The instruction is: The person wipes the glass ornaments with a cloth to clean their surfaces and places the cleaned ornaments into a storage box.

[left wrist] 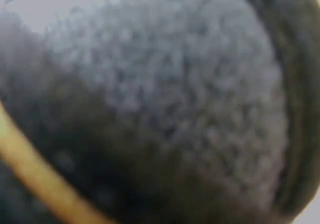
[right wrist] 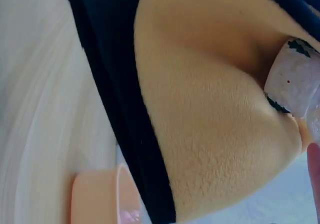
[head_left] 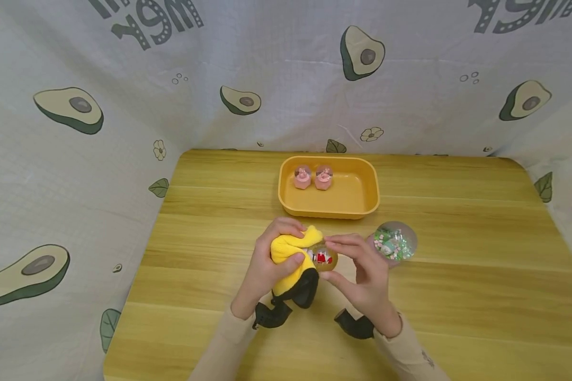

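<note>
Holding, left hand [head_left: 267, 259]: one yellow cloth [head_left: 286, 250], the fingers curling round it and the thumb pressing across its front. Pinching, right hand [head_left: 369, 278]: one small snow globe [head_left: 324, 259], the fingers bearing on the side toward the bench's far edge, the thumb on the opposite side; a red-and-white figure is showing inside. The cloth is overlapping the globe's left end; both are being held over the bench [head_left: 467, 296], slightly left of its middle.

Item: yellow tray [head_left: 350, 198], one, rounded corners, lying close to the bench's far edge, about midway between its far corners.

Item: pink globes [head_left: 323, 179], two, small, standing side by side in the tray's left half, near its far-left corner.

Item: glitter globe [head_left: 393, 242], one, larger, resting on the bench beyond the tray's near-right corner, just beside the right hand; green and pink pieces are showing inside.

Item: avocado-print fabric [head_left: 295, 63], hanging behind the bench's far edge.

Left wrist view: a grey, textured surface is filling it, too blurred to identify.
</note>
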Action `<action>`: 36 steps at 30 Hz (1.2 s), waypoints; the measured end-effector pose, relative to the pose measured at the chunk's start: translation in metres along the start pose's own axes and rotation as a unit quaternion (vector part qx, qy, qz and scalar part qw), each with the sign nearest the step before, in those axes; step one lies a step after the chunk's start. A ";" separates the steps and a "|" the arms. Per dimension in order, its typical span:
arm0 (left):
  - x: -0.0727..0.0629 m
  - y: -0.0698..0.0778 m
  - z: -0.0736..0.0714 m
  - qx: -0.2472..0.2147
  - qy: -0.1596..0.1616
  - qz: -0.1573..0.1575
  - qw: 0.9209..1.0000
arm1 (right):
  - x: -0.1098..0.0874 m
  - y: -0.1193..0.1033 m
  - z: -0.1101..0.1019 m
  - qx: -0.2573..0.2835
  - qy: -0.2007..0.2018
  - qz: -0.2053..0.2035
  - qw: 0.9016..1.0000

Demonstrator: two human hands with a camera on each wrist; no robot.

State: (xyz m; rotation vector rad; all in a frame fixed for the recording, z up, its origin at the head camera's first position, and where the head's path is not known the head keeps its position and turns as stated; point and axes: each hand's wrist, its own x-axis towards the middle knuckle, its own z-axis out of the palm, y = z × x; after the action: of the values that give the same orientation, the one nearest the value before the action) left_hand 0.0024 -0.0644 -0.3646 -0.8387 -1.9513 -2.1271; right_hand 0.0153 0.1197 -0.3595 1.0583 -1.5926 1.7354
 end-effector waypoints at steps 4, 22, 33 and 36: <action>0.000 0.001 0.002 0.032 0.003 0.021 0.999 | -0.005 0.000 0.001 0.032 0.031 0.053 0.998; 0.000 0.000 0.007 0.164 -0.005 0.151 0.975 | -0.006 -0.008 0.007 0.108 0.166 0.334 0.922; -0.003 -0.007 0.007 0.158 0.007 0.095 0.983 | 0.000 -0.011 0.006 0.116 0.194 0.334 0.915; -0.005 -0.008 0.004 0.158 0.017 0.076 0.984 | 0.002 -0.009 0.004 0.125 0.194 0.282 0.931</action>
State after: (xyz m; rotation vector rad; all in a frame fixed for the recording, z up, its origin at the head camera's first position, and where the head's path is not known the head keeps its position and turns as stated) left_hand 0.0044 -0.0604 -0.3736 -0.8499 -2.0587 -1.6783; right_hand 0.0224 0.1172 -0.3528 0.3142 -1.5259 2.3976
